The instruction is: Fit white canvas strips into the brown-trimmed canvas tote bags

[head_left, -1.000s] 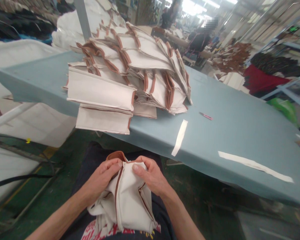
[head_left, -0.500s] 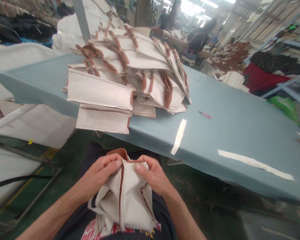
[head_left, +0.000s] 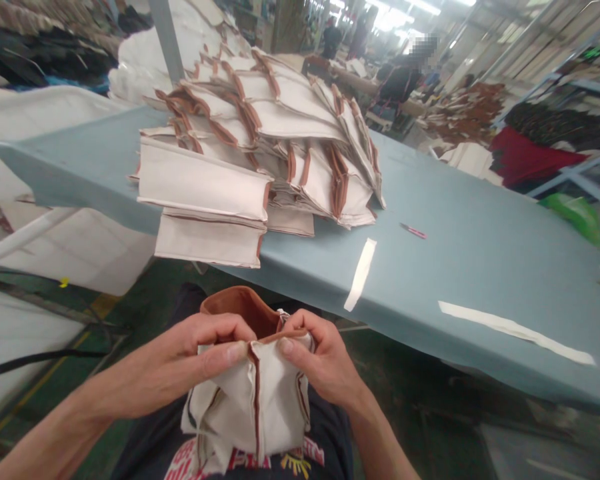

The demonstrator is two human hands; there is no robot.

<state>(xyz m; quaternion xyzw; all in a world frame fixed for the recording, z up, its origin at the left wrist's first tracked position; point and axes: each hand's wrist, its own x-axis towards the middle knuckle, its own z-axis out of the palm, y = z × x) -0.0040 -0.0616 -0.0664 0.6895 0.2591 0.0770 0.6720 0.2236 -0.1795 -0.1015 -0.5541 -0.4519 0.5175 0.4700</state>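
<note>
Over my lap I hold a cream canvas bag (head_left: 253, 407) with brown piping and a brown handle loop (head_left: 243, 313). My left hand (head_left: 200, 357) pinches its top edge on the left of the middle seam, fingers closed on the cloth. My right hand (head_left: 317, 357) grips the same edge on the right, thumb pressed on the front. The bag hangs crumpled below both hands.
A pale blue table (head_left: 455, 267) runs ahead of me with a big pile of folded cream and brown bags (head_left: 260, 147), two white tape strips (head_left: 360, 273) and a small pink tool (head_left: 413, 231). White bins stand at the left. Other people work far behind.
Both hands have lifted the bag's top edge higher and drawn it apart a little, so more of the brown handle loop shows behind it.
</note>
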